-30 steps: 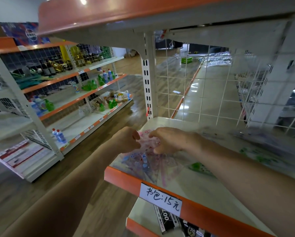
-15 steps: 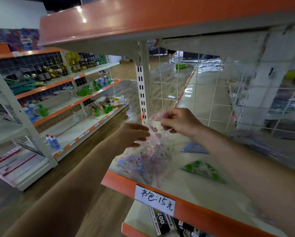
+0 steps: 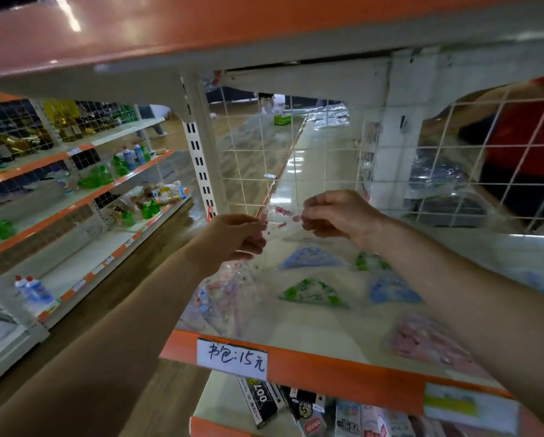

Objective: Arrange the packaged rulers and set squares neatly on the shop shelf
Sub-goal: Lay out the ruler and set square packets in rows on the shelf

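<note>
- Left hand (image 3: 233, 236) and right hand (image 3: 337, 216) each pinch a top corner of the clear ruler pack (image 3: 248, 279), raised above the shelf (image 3: 296, 357)
- Keep both pinches level; lower it flat beside the green set square (image 3: 311, 293); avoid overlap

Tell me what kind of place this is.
Most likely a small shop: orange-edged shelving with a handwritten price tag, bottles on the neighbouring rack, and packaged set squares lying on the shelf.
</note>
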A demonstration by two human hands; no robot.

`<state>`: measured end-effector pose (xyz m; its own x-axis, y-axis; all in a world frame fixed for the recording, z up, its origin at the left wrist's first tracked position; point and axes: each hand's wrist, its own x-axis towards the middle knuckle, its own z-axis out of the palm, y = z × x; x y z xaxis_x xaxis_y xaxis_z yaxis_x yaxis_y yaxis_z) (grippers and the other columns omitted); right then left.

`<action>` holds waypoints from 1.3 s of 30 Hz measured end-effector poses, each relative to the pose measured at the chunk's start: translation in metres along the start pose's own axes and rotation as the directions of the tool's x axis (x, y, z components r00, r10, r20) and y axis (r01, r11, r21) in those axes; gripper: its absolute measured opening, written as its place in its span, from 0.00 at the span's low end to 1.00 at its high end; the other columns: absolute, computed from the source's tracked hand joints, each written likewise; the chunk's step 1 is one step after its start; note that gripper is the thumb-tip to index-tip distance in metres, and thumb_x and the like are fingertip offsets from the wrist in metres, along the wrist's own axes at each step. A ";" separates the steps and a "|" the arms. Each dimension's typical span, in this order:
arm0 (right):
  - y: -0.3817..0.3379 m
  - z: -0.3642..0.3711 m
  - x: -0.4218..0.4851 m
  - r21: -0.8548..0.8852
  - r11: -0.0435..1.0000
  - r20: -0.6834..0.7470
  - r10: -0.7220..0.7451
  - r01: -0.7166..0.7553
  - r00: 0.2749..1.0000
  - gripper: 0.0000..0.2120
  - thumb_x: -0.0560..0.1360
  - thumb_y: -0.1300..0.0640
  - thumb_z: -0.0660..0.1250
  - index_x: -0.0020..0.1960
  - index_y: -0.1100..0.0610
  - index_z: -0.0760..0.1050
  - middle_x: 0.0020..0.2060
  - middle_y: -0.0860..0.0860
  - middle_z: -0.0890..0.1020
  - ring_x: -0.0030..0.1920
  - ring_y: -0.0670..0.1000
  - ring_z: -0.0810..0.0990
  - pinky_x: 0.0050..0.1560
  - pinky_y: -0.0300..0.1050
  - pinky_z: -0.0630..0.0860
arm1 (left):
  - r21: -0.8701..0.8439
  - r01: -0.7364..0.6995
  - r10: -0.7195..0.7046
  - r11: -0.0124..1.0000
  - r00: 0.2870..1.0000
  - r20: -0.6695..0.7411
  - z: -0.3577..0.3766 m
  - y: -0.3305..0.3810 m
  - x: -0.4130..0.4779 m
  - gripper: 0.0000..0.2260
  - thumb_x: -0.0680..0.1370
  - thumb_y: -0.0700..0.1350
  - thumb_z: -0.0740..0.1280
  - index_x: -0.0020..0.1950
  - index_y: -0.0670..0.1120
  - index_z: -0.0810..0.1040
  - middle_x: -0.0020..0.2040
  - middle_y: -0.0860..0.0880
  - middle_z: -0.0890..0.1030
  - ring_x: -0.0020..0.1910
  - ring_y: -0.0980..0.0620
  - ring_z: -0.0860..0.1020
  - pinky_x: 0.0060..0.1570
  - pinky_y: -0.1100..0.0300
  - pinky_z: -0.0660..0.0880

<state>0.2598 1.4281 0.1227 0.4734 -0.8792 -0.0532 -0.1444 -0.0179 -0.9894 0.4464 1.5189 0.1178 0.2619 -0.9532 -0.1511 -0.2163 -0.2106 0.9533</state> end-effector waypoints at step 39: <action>0.029 0.023 -0.127 -0.907 0.244 0.378 0.111 0.344 0.919 0.10 0.76 0.56 0.62 0.53 0.55 0.80 0.48 0.53 0.77 0.49 0.54 0.78 0.49 0.51 0.77 | 0.869 -0.348 -0.022 0.351 0.925 0.380 0.062 -0.019 -0.067 0.13 0.73 0.49 0.68 0.57 0.50 0.78 0.52 0.49 0.78 0.51 0.49 0.77 0.51 0.56 0.75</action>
<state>0.2154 1.5498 0.0977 0.7476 -0.6301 -0.2100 -0.6606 -0.7381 -0.1371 0.3741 1.5736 0.0940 -0.1099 -0.9592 -0.2604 -0.9846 0.0692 0.1605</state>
